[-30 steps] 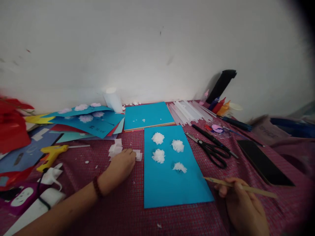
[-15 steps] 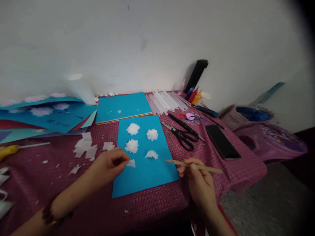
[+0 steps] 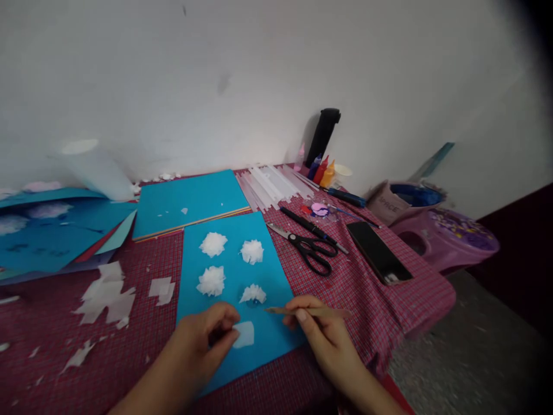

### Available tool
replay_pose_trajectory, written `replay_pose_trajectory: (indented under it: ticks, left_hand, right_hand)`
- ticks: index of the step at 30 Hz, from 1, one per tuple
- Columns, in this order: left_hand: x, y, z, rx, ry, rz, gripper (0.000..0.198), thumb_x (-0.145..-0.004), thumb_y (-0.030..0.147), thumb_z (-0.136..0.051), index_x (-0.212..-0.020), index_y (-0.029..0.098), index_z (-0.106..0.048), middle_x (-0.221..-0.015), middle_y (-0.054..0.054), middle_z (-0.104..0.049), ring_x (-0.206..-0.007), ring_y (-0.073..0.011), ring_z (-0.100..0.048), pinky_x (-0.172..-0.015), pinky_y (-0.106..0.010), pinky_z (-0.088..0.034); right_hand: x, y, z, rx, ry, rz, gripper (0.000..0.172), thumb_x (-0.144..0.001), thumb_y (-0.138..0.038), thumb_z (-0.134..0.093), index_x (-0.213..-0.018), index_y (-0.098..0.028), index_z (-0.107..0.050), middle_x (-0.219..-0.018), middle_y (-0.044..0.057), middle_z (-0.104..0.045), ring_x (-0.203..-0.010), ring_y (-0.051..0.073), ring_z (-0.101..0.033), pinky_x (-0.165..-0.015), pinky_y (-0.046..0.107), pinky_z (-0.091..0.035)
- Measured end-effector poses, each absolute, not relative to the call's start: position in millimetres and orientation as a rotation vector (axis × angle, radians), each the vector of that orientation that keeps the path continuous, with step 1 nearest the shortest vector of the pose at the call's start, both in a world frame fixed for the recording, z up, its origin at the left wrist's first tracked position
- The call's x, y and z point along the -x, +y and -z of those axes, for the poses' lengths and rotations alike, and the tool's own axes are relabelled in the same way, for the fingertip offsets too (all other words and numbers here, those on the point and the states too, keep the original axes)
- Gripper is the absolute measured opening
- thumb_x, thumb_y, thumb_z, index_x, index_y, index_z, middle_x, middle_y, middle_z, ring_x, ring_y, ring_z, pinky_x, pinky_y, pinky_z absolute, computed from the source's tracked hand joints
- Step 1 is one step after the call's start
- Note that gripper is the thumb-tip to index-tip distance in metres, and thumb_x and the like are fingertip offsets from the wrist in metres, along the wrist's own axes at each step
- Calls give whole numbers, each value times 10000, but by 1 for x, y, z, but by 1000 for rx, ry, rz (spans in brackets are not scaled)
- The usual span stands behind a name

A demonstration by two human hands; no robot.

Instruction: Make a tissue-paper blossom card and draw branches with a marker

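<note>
My left hand (image 3: 211, 340) pinches a small square of white tissue paper (image 3: 245, 335) over the lower part of a blue sheet of paper (image 3: 276, 328). In my right hand (image 3: 322, 331) is a thin wooden stick (image 3: 319, 312), its pointed tip aimed left, near the tissue square. Several ruffled white tissue puffs sit on the blue sheet: one at upper left (image 3: 213, 244), one at upper right (image 3: 252, 252), one at lower left (image 3: 211, 280). The lower right puff (image 3: 253, 294) is only a partial clump, with a clear shiny spot at its lower edge.
Loose tissue squares (image 3: 108, 294) lie left of the sheet. Black scissors (image 3: 309, 248), a pen (image 3: 313, 227) and a phone (image 3: 379, 252) are on the right. Behind are stacked blue sheets (image 3: 190, 199), glue sticks (image 3: 276, 184) and paint bottles (image 3: 320, 170). A pink stool (image 3: 449, 242) stands beyond the table.
Both hands have come closer together over the sheet. The tissue square now shows more fully, and the stick's tip has neared it. The view has shifted right.
</note>
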State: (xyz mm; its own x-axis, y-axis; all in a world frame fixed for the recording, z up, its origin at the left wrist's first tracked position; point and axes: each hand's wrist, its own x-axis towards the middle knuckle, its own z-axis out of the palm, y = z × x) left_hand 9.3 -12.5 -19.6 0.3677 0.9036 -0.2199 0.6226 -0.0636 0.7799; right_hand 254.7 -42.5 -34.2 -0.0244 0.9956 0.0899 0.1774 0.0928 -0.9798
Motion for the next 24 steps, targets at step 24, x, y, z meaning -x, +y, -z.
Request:
replay_pose_trajectory:
  ticks: [24]
  left_hand:
    - [-16, -31, 16, -1728, 1332, -479, 149, -793, 259, -473, -747, 237, -612, -753, 8, -634, -694, -151, -616, -626, -261, -478]
  right_hand:
    - [-278, 0, 31, 1084, -1473, -1404, 216, -977, -333, -515, -933, -201, -681, -817, 22, -692, -717, 140, -651, -646, 269, -526]
